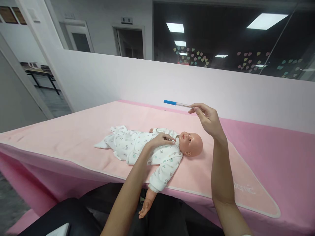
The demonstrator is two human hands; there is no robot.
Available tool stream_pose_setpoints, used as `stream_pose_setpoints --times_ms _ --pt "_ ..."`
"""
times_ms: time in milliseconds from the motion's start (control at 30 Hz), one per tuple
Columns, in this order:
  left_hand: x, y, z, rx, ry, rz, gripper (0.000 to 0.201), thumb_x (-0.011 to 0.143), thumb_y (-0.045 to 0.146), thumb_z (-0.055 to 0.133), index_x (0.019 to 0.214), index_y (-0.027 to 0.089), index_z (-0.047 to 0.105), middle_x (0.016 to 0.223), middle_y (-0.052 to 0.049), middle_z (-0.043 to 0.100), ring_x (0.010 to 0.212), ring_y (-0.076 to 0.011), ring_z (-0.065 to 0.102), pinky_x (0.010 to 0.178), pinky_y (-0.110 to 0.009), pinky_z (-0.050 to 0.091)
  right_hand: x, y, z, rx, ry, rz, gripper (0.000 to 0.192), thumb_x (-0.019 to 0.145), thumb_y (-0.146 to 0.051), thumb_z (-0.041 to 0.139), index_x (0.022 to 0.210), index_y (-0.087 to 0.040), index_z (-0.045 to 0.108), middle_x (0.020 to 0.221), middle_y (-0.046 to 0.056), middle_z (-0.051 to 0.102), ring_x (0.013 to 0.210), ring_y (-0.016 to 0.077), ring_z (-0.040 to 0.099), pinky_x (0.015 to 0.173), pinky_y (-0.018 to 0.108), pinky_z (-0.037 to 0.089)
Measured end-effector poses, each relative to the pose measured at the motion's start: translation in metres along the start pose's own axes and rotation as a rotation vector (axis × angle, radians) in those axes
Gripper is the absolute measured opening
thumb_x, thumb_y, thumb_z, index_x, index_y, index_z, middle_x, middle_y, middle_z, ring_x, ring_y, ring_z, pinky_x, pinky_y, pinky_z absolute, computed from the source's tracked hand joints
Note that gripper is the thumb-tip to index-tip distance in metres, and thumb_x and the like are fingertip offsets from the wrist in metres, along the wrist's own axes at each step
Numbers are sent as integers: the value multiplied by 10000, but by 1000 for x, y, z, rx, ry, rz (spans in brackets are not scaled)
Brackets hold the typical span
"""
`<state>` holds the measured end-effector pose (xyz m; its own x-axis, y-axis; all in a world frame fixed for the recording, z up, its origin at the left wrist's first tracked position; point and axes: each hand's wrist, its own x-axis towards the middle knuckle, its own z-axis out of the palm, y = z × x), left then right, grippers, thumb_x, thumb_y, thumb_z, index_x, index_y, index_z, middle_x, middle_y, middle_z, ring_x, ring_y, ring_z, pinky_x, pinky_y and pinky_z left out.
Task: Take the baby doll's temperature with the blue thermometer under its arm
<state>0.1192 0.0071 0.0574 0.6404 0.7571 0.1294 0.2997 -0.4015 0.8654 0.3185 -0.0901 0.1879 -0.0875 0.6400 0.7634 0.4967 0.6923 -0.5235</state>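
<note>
A baby doll (192,144) lies on its back, its bald head toward the right, dressed in a white printed outfit (140,139). Across its chest reaches my left hand (163,140), fingers bent together at the outfit's collar (177,141) below the chin. Raised above and beyond the doll's head, my right hand (205,116) pinches one end of a slim clear tube with a long blue cap (170,102). The capped end points left, and whatever is inside the tube is too small to make out. One doll arm (149,201) hangs over the near table edge.
A pale pink mat (73,134) covers much of the table, over a darker pink cloth (278,150). Behind it stands a low white partition (137,78) below a dark window (221,36). My legs are under the near edge, with a white flat object (59,230) at lower left.
</note>
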Motion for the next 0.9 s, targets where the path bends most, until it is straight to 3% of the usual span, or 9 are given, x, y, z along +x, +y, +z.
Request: stream_pose_setpoints --times_ms 167,500,600,667,767,833,900 --pt "0 -7 1 -91 62 39 327 626 418 697 850 182 721 924 -67 686 864 -198 603 730 -260 459 1 1 0 38 15 -47 252 864 -372 465 963 -204 625 837 23 656 871 154 608 838 337 460" --pt "2 -17 1 -248 195 -15 386 593 421 727 868 152 716 881 -87 693 858 -217 608 731 -285 465 0 -7 5 57 109 -159 223 867 -325 480 1001 -227 629 897 25 648 850 146 618 856 353 481" --pt "0 -15 2 -272 218 2 396 599 413 722 892 147 709 892 -89 688 852 -213 605 725 -286 464 -7 -13 0 9 65 -160 225 860 -307 486 1008 -232 639 897 25 660 828 149 624 834 358 495" --pt "-2 -13 3 -274 214 11 385 605 404 717 891 147 708 885 -85 686 833 -203 602 711 -281 460 -22 -13 -5 -38 -15 -142 220 845 -297 507 1000 -236 651 885 24 674 823 157 630 820 362 503" --pt "-5 -10 4 -272 207 7 376 613 397 706 890 142 708 834 -77 682 737 -171 588 631 -259 437 -69 0 -11 -97 -136 -36 220 824 -296 535 994 -246 665 920 32 691 896 186 632 850 385 496" --pt "-6 -8 5 -276 206 6 379 612 391 704 895 139 706 800 -71 677 661 -141 559 567 -240 401 -111 17 -14 -149 -196 121 233 825 -308 523 998 -249 668 991 43 683 960 205 621 861 392 497" --pt "-6 -7 5 -288 199 16 367 608 372 707 889 135 707 782 -65 671 627 -120 531 540 -225 371 -153 38 -18 -221 -200 294 236 821 -330 504 950 -249 684 932 49 698 890 219 645 814 401 518"
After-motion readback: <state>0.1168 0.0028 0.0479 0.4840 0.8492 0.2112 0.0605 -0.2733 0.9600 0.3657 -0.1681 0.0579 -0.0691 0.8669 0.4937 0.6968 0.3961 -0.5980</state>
